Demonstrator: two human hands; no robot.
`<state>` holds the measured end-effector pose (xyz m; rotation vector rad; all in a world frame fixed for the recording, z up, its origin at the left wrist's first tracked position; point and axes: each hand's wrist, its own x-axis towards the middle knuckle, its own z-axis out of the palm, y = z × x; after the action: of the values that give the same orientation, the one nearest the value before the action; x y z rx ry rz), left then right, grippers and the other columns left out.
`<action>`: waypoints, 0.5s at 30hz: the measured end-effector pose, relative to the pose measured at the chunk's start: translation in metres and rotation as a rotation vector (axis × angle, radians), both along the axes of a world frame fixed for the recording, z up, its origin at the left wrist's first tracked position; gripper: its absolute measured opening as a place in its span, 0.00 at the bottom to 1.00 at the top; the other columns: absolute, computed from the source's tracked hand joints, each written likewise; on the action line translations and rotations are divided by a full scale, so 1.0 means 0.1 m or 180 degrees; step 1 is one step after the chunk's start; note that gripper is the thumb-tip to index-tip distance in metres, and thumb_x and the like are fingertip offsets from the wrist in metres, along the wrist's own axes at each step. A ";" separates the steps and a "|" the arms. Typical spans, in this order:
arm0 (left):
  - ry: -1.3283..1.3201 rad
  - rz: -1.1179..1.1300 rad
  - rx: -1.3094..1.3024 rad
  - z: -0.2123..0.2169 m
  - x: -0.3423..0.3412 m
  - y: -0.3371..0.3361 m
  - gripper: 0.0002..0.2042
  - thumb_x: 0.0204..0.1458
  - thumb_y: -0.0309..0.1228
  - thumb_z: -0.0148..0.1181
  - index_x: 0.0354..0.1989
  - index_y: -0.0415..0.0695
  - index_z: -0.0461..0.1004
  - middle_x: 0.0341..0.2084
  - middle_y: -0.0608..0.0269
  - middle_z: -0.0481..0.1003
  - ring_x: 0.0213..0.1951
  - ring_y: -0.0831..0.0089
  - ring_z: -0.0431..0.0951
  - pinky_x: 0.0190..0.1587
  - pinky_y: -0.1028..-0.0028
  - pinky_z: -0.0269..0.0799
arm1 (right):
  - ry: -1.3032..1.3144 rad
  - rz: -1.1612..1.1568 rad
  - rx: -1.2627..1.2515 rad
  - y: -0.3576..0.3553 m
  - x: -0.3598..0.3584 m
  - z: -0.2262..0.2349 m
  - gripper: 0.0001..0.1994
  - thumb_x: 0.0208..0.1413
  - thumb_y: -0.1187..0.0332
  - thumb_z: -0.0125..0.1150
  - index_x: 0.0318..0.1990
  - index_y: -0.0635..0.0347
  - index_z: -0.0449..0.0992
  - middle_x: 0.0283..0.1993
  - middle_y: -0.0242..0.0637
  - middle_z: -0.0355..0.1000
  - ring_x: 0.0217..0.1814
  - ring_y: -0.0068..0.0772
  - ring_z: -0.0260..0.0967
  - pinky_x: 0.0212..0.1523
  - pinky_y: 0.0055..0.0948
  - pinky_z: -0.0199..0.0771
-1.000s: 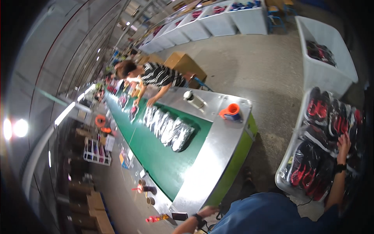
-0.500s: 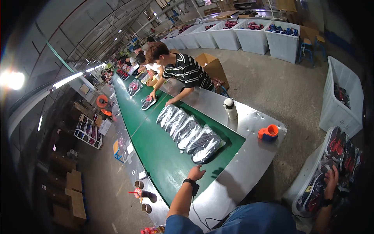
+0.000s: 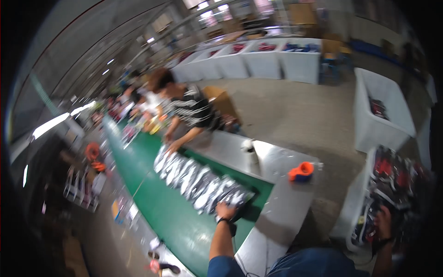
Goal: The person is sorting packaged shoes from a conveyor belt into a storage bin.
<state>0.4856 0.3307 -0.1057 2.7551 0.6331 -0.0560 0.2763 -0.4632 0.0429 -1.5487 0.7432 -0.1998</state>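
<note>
The picture is blurred by motion. A row of several silvery grey shoes (image 3: 194,177) lies across a green conveyor belt (image 3: 170,221). My left hand (image 3: 226,211) rests on the nearest shoe at the row's near end, a dark band on its wrist. My right hand (image 3: 383,222) is down among red and black shoes (image 3: 392,177) in a white bin (image 3: 357,205) at my right. The blur hides how either hand's fingers are set.
A person in a striped shirt (image 3: 194,108) leans over the far end of the row. On the metal table (image 3: 281,207) stand a white bottle (image 3: 250,151) and an orange tape dispenser (image 3: 301,171). More white bins (image 3: 383,124) stand on the concrete floor; racks stand at the left.
My left hand has reached forward over the belt and come down on the nearest shoe. My right hand stays in the bin. The view has swung, bringing the row closer.
</note>
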 end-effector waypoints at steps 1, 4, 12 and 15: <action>0.0087 -0.0194 -0.0144 0.06 0.04 -0.14 0.44 0.44 0.60 0.68 0.62 0.35 0.70 0.64 0.36 0.66 0.67 0.42 0.62 0.70 0.51 0.55 | 0.0100 0.0010 -0.0086 0.04 -0.02 0.09 0.23 0.62 0.72 0.57 0.65 0.57 0.64 0.34 0.26 0.67 0.25 0.17 0.64 0.22 0.18 0.66; 0.0593 -0.0315 0.0492 -0.13 -0.45 -0.04 0.47 0.49 0.57 0.63 0.68 0.30 0.60 0.68 0.32 0.59 0.71 0.40 0.56 0.73 0.49 0.46 | 0.0362 0.0564 -0.0192 0.39 0.30 0.55 0.20 0.62 0.70 0.59 0.61 0.63 0.68 0.29 0.32 0.72 0.27 0.22 0.70 0.23 0.24 0.73; -0.0232 -0.0259 0.0347 0.03 -1.43 -1.64 0.44 0.59 0.63 0.51 0.74 0.39 0.54 0.70 0.38 0.57 0.72 0.42 0.53 0.68 0.37 0.50 | 0.0149 0.0613 -0.0406 0.37 0.05 -0.37 0.19 0.60 0.64 0.66 0.54 0.67 0.74 0.33 0.37 0.77 0.33 0.23 0.74 0.34 0.27 0.75; 0.0757 -0.0173 -0.0395 0.92 -1.56 -1.99 0.37 0.68 0.53 0.43 0.76 0.39 0.47 0.74 0.37 0.48 0.73 0.47 0.54 0.71 0.46 0.50 | 0.0133 0.1053 -0.0903 0.47 -0.02 -0.41 0.20 0.59 0.62 0.68 0.53 0.66 0.75 0.34 0.38 0.77 0.35 0.23 0.75 0.38 0.28 0.75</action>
<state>0.3291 0.1320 -0.0140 2.6660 0.5918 -0.4258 0.2747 -0.4163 0.0017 -1.9260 0.4944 -0.0266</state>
